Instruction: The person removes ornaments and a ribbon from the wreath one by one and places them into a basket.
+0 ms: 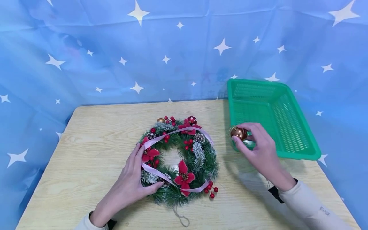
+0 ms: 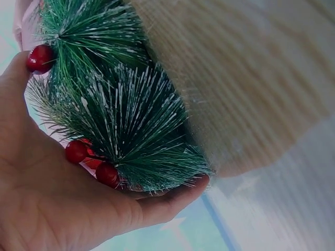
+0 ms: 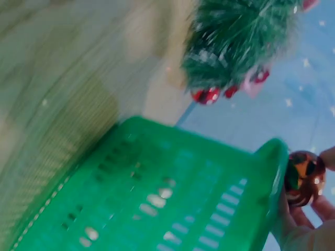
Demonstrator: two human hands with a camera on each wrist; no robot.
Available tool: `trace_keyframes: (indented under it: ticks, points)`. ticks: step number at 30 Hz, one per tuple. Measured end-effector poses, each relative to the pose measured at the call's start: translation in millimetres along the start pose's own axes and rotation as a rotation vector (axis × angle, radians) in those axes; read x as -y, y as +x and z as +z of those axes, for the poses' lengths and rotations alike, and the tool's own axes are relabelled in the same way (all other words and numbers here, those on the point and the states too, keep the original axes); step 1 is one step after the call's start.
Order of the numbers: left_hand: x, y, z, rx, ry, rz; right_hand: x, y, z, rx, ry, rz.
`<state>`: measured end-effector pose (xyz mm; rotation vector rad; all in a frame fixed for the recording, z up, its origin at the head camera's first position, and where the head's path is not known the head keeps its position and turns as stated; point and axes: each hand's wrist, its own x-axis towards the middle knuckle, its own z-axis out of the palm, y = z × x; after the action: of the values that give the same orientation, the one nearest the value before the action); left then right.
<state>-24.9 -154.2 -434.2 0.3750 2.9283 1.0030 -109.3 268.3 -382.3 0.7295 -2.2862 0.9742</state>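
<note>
A green Christmas wreath lies on the table, dressed with red poinsettias, red berries, pinecones and frosted sprigs. A pale pink ribbon loops loosely over it. My left hand grips the wreath's left side, thumb toward the front; the left wrist view shows thumb and fingers about the needles. Between the thumb and fingers of my right hand is a shiny copper-brown bauble, held over the basket's near left corner. In the right wrist view the bauble appears just outside the basket rim.
A green plastic basket with slotted walls stands at the table's right side. A twine loop sticks out from the wreath's front. Behind the wooden table hangs a blue cloth with white stars.
</note>
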Motion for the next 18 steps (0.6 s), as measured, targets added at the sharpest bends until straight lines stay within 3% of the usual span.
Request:
trace_keyframes:
  ticks: [11, 18]
  points:
    - [-0.9, -0.5, -1.0, -0.006, 0.006, 0.01, -24, -1, -24, -0.008, -0.127, 0.103]
    - [-0.9, -1.0, -0.8, -0.006, 0.026, 0.015, -39, -2, -41, 0.079, -0.164, 0.221]
